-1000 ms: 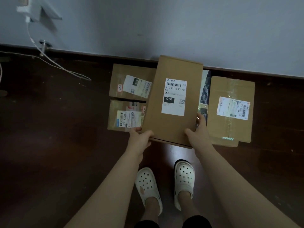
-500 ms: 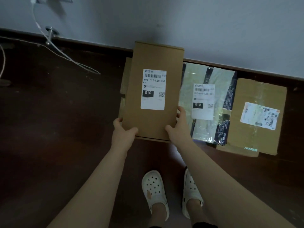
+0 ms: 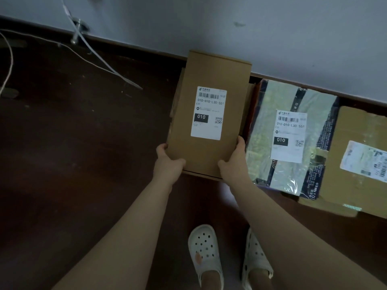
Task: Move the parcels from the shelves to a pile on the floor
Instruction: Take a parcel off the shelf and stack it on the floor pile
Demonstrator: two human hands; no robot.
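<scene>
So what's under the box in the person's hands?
Only cardboard edges show past the left and right sides of the box, so at least one parcel lies beneath. The box covers the rest: how many parcels, and their labels, cannot be seen.

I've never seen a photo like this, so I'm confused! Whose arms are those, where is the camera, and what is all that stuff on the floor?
There is no machine here, just a person. The camera sits on their head and looks down, so you see their own arms and white clogs. The left hand and right hand grip the near corners of a cardboard box with a white label reading 010. On the dark floor, by the wall, lie a plastic-wrapped parcel and, farther right, a brown cardboard parcel. Another cardboard edge peeks out from under the held box. A white cable trails across the floor on the left.
</scene>
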